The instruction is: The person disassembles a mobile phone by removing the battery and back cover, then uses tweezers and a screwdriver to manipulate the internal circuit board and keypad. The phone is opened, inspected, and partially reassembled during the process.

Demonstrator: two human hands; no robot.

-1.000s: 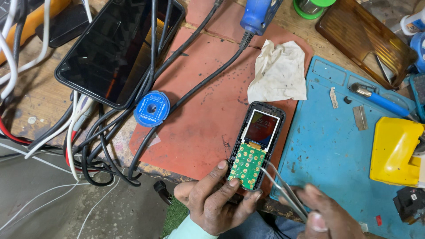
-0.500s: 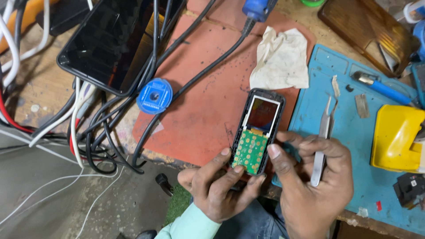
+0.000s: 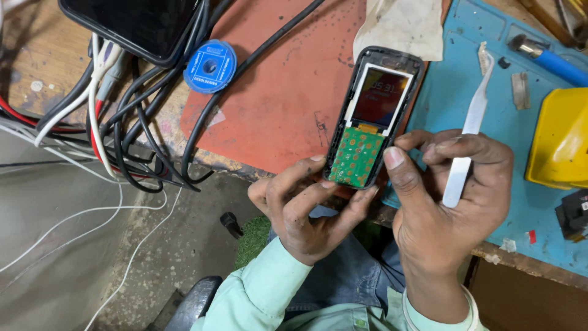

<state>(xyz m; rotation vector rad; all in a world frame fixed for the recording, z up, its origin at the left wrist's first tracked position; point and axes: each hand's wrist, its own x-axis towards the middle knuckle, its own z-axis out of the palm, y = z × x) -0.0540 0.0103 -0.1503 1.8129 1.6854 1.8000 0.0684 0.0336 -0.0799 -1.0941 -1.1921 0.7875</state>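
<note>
- Workbench (image 3: 43, 55): worn wood, carrying a red mat (image 3: 282, 98) in the middle and a blue mat (image 3: 539, 220) toward its right edge.
- Tangle of black, white and red cables (image 3: 116, 135): lies at the bench's left front edge, beside a blue round tin (image 3: 210, 66).
- Right hand (image 3: 450, 202): fingers closed around white tweezers (image 3: 468, 138), thumb pressed on the handset's right side.
- Left hand (image 3: 303, 205): fingers pinching the handset's lower end.
- Opened keypad handset (image 3: 373, 116): green keypad board exposed, screen lit, held over the bench's front edge between both mats.
</note>
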